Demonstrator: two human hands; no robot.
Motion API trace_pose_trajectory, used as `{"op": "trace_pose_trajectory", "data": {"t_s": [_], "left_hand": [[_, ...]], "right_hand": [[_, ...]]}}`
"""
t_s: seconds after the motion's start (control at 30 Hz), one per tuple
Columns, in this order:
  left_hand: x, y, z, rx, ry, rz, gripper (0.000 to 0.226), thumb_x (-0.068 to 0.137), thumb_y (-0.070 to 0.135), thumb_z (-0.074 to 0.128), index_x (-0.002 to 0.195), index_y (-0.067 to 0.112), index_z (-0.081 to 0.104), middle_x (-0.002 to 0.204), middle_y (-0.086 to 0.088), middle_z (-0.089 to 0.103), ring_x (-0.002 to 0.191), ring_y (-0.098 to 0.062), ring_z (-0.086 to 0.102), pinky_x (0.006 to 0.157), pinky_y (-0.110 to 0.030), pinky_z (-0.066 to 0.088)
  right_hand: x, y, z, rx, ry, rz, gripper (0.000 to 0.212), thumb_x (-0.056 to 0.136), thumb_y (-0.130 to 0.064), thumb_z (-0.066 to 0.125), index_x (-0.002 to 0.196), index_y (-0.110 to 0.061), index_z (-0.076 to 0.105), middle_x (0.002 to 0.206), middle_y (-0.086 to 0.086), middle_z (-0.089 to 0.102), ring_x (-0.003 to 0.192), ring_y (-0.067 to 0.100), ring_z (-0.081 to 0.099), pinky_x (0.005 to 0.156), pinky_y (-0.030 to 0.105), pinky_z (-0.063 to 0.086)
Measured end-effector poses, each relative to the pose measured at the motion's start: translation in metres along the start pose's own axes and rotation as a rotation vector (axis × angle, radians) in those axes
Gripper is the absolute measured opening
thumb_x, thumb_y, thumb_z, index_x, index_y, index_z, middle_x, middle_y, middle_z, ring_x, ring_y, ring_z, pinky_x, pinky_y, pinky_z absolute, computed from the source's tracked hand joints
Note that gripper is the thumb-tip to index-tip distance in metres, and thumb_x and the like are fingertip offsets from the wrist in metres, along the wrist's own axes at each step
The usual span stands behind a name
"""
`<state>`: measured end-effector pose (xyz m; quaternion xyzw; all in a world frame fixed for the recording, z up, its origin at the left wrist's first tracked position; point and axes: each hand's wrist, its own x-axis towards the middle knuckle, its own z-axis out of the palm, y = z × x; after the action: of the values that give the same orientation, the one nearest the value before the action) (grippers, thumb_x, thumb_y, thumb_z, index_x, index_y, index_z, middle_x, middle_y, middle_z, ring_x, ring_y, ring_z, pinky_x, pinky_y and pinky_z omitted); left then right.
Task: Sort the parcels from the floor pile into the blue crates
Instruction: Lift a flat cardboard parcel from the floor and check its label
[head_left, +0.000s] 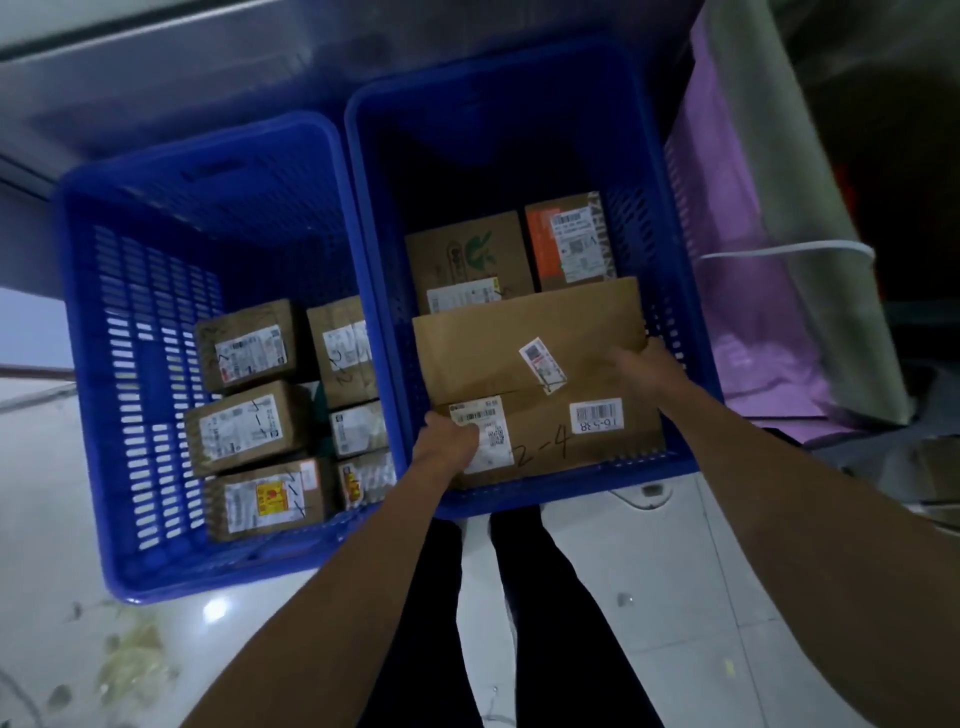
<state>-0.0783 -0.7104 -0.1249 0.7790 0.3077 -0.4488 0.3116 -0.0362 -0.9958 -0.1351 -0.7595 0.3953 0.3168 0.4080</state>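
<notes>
A large flat cardboard parcel (530, 353), marked "2-4" with several labels, lies inside the right blue crate (374, 208) at its near end. My left hand (449, 441) grips its near left corner, over a white label. My right hand (644, 366) grips its right edge by the crate wall. Behind it in the same crate lie a brown box with a green logo (467, 254) and an orange-sided box (569, 244). The left blue crate (104, 312) holds several small labelled cardboard boxes (249, 353) in two rows.
A purple crate or bin (748, 291) draped with grey wrap stands right of the blue crates. A grey wall edge runs behind them. My legs (545, 597) stand on the white tiled floor (675, 571), which has debris at bottom left.
</notes>
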Motion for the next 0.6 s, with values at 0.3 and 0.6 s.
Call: {"op": "trace_pose_trajectory", "data": {"t_s": [0.3, 0.6], "left_hand": [[-0.004, 0.005, 0.016, 0.077, -0.004, 0.049, 0.067, 0.093, 0.045, 0.059, 0.14, 0.004, 0.033, 0.139, -0.017, 0.048, 0.124, -0.034, 0.053, 0.101, -0.044, 0.05], [-0.007, -0.007, 0.004, 0.157, -0.007, 0.006, 0.077, 0.094, 0.048, 0.059, 0.147, 0.002, 0.026, 0.146, -0.018, 0.043, 0.131, -0.035, 0.049, 0.104, -0.043, 0.047]], "right_hand": [[-0.005, 0.007, -0.008, -0.084, 0.09, -0.027, 0.071, 0.081, -0.047, 0.06, 0.139, -0.009, 0.046, 0.109, 0.003, 0.059, 0.091, 0.023, 0.059, 0.084, 0.038, 0.049], [-0.027, -0.003, 0.022, -0.125, 0.105, -0.093, 0.097, 0.087, -0.051, 0.066, 0.157, -0.007, 0.017, 0.155, 0.012, 0.032, 0.136, 0.033, 0.041, 0.109, 0.043, 0.037]]}}
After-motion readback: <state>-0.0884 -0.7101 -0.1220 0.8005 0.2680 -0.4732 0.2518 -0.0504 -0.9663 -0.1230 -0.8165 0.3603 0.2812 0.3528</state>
